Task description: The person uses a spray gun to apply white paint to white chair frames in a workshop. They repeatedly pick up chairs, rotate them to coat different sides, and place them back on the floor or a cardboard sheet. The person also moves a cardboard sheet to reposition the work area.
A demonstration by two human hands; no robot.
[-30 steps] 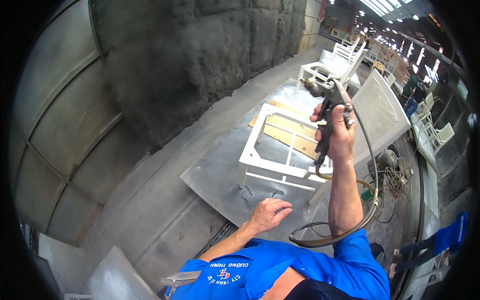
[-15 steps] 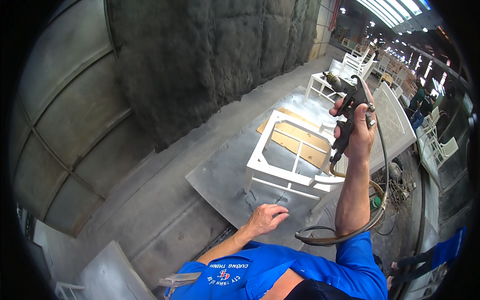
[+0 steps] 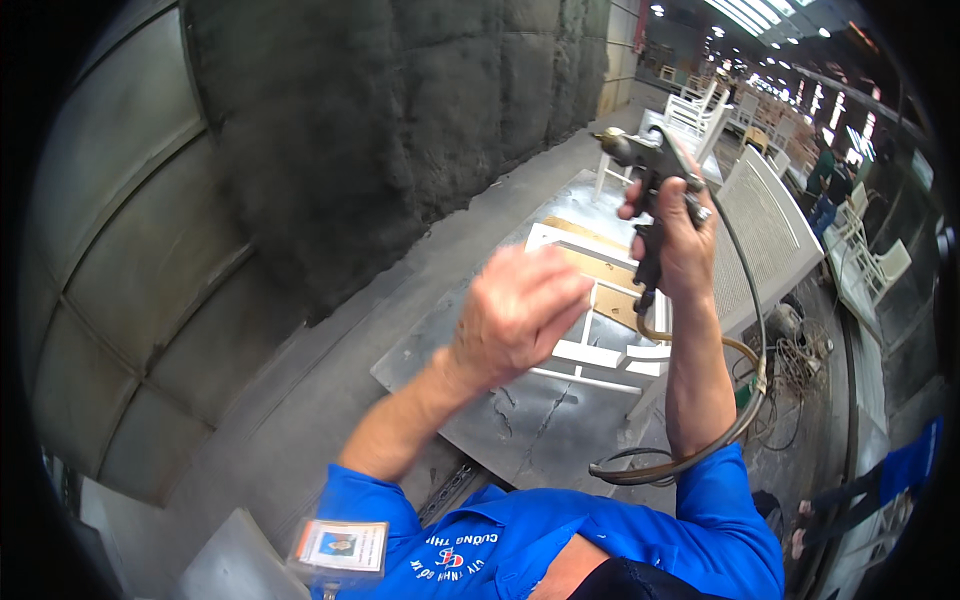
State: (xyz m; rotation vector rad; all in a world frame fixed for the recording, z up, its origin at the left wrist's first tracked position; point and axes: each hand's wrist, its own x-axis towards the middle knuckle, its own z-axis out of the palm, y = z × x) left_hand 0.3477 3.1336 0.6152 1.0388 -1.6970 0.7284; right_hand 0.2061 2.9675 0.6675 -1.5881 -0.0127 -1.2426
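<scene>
A dark spray gun (image 3: 652, 180) with a brass-coloured nozzle is held upright in my right hand (image 3: 684, 240), its nozzle pointing left. A hose (image 3: 742, 245) runs from the gun down past my forearm and loops by my elbow. My left hand (image 3: 515, 315), partly blurred, is raised with its fingers curled together, and nothing shows in it. It is in front of the white chair (image 3: 585, 356) and hides part of its seat frame. The woven chair back (image 3: 768, 225) slopes off to the right, behind my right hand. The two hands are apart.
Under the chair lies a cardboard sheet (image 3: 612, 268) on a grey platform (image 3: 480, 395). A dark stained wall (image 3: 400, 130) rises on the left. More white chairs (image 3: 700, 115) stand beyond. Coiled hoses (image 3: 800, 350) lie at right, and other people (image 3: 830, 190) stand farther off.
My left hand has risen from near my body up in front of the chair. My right hand, with the spray gun, has shifted slightly left and up in the view.
</scene>
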